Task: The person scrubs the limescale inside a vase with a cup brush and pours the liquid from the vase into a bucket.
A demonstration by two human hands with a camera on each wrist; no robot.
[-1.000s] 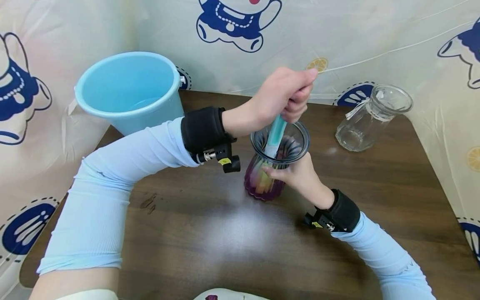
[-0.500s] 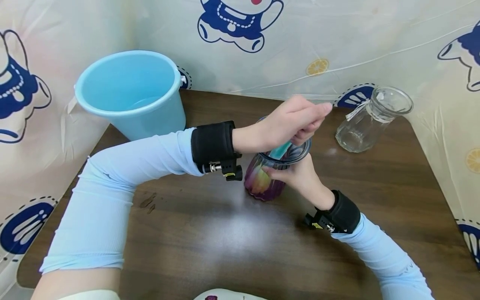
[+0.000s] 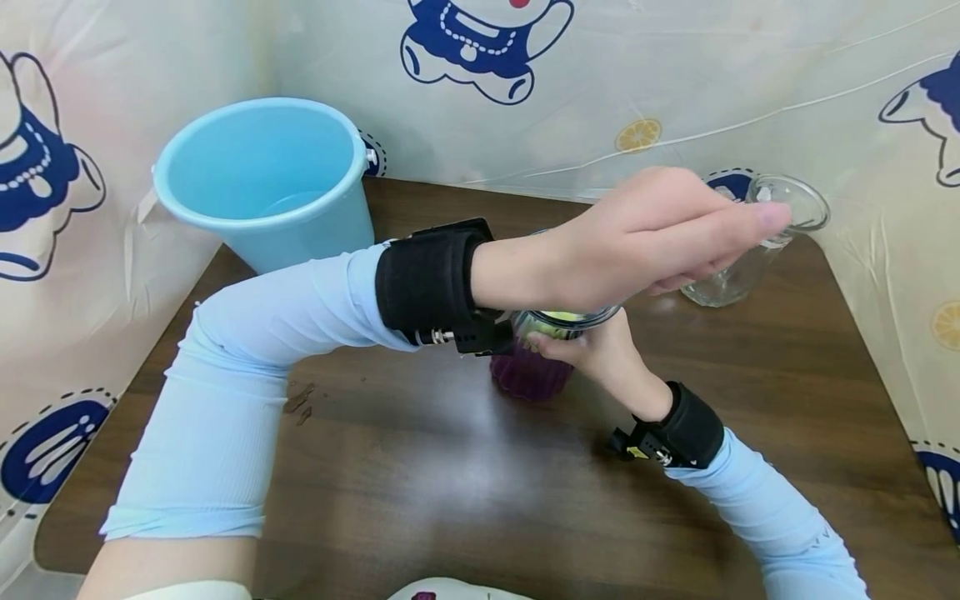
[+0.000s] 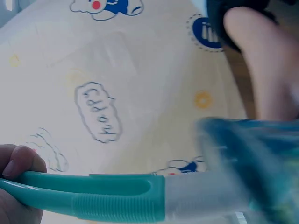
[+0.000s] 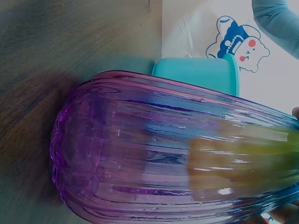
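Observation:
A ribbed glass vase (image 3: 532, 373), purple at its base and bluish toward the rim, stands on the wooden table. My right hand (image 3: 592, 350) grips it just below the rim, thumb across the near side. My left hand (image 3: 630, 246) is above and beyond the mouth, covering much of the rim in the head view. In the left wrist view it holds the teal handle of a bottle brush (image 4: 121, 198), whose white neck runs toward the blurred vase mouth. Through the glass in the right wrist view shows the brush's yellowish head (image 5: 233, 154), in the vase's upper part.
A light blue bucket (image 3: 262, 204) stands at the back left. A clear glass bottle (image 3: 727, 279) is at the back right, partly behind my left hand. A white object (image 3: 457, 590) shows at the front edge. Wet marks (image 3: 298, 400) lie on the table; a printed plastic sheet surrounds it.
My left hand dips, then rises and shifts right, drawing the brush head from the vase's lower part up to its mouth. The right hand and vase stay in place.

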